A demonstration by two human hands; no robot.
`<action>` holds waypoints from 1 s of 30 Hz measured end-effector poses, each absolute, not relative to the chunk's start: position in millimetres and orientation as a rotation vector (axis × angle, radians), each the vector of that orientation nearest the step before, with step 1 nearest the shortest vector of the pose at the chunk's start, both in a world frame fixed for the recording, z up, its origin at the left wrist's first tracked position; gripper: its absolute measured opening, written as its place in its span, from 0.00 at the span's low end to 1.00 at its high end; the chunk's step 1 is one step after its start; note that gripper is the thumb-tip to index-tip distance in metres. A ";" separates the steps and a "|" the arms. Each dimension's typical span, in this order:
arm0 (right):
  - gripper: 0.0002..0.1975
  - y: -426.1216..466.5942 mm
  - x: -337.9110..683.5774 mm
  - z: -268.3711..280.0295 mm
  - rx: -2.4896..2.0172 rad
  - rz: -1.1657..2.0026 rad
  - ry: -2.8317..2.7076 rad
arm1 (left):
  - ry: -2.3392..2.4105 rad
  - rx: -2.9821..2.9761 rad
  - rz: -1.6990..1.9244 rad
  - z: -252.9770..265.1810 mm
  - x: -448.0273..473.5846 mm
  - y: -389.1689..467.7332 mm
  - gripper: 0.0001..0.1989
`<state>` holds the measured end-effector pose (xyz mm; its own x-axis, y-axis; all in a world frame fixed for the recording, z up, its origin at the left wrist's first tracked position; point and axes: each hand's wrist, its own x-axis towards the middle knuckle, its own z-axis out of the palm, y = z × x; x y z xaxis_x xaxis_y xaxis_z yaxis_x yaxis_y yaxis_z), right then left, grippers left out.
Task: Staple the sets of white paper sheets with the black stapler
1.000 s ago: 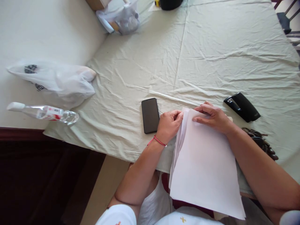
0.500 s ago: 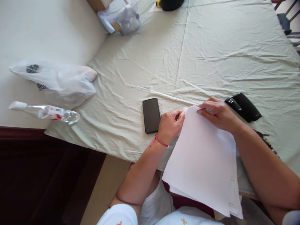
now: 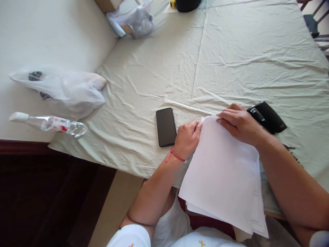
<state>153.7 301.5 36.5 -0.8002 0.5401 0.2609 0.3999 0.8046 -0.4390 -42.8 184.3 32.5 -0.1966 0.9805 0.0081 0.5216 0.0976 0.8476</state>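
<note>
A stack of white paper sheets (image 3: 221, 175) lies at the near edge of the table and hangs over it toward my lap. My left hand (image 3: 187, 138), with a red cord on the wrist, pinches the stack's top left corner. My right hand (image 3: 240, 124) rests on the top edge of the sheets, fingers bent over it. A black stapler (image 3: 267, 117) lies just right of my right hand, almost touching it. A black phone (image 3: 166, 126) lies face up just left of my left hand.
The table wears a creased pale green cloth (image 3: 231, 58). A white plastic bag (image 3: 61, 89) and a lying water bottle (image 3: 48, 123) sit on a white surface at the left. Another bag (image 3: 133, 20) and a black object (image 3: 186, 4) are at the far edge.
The top sheets have swung so their lower end fans out to the left. My right hand has shifted right along the top edge, closer to the stapler. My left hand stays at the corner.
</note>
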 end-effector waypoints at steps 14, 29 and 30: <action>0.13 300.7 151.8 34.3 -0.664 0.420 -2.599 | 1.810 1.465 0.977 35.0 -41.5 184.5 0.18; 0.08 299.7 148.5 27.6 -0.694 0.465 -2.371 | 1.756 1.288 0.990 36.9 -44.4 186.1 0.19; 0.07 299.9 148.5 28.0 -0.688 0.468 -2.342 | 1.754 1.271 0.995 36.6 -44.6 186.1 0.19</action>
